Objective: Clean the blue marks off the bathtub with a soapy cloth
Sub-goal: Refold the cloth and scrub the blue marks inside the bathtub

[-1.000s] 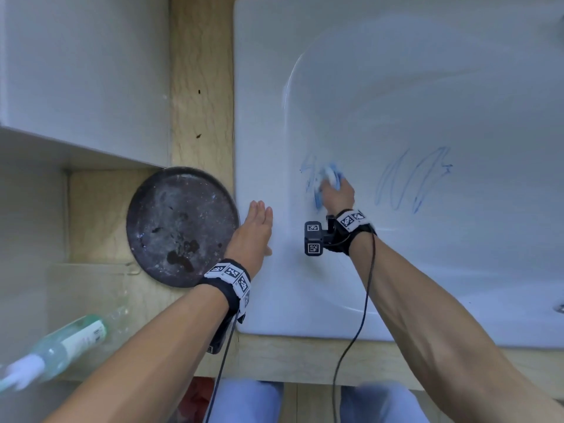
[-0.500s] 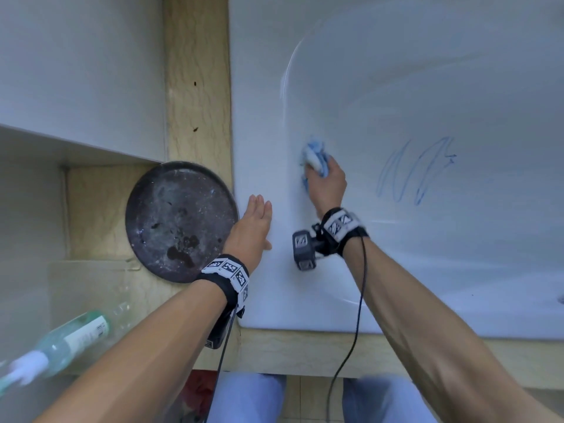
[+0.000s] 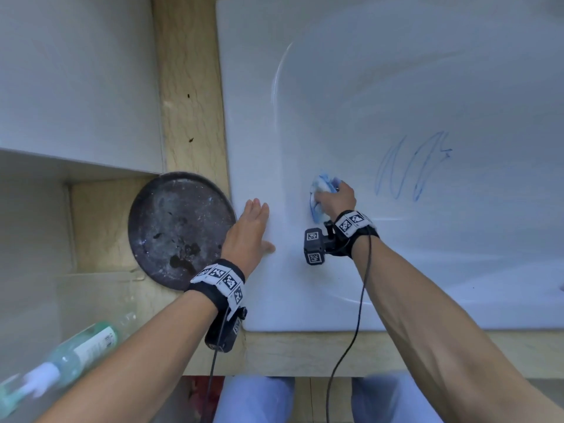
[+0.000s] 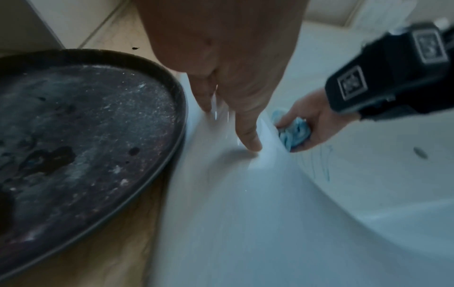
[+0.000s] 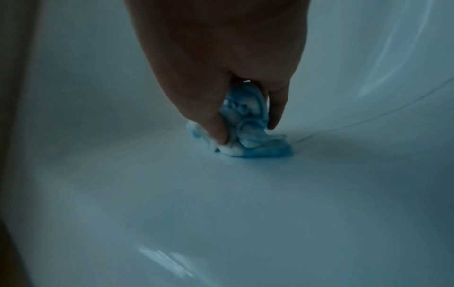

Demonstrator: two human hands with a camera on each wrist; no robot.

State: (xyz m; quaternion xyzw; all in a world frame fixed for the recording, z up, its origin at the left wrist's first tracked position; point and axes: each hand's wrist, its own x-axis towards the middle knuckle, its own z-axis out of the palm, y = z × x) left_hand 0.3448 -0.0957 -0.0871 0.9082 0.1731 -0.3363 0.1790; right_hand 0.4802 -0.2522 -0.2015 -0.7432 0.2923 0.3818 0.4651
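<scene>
My right hand (image 3: pixel 334 198) grips a bunched blue and white cloth (image 3: pixel 320 184) and presses it against the inner left wall of the white bathtub (image 3: pixel 396 71). The right wrist view shows my fingers pinching the foamy cloth (image 5: pixel 248 134) onto the tub surface. A blue smear (image 3: pixel 314 213) shows just below the cloth. Blue scribbled marks (image 3: pixel 409 169) lie on the tub wall to the right of my hand. My left hand (image 3: pixel 251 227) rests flat with straight fingers on the tub's left rim (image 3: pixel 244 148); the left wrist view shows its fingertips (image 4: pixel 250 139) touching the rim.
A round dark metal tray (image 3: pixel 180 230) lies on the wooden ledge (image 3: pixel 189 87) just left of the tub rim. A green soap bottle (image 3: pixel 79 349) lies at the lower left. A white cabinet (image 3: pixel 76 80) fills the upper left. A drain fitting (image 4: pixel 420 153) sits inside the tub.
My right hand rubbed the cloth up the tub wall and has come back down. The left-hand scribble is mostly wiped away. My left hand has stayed on the rim.
</scene>
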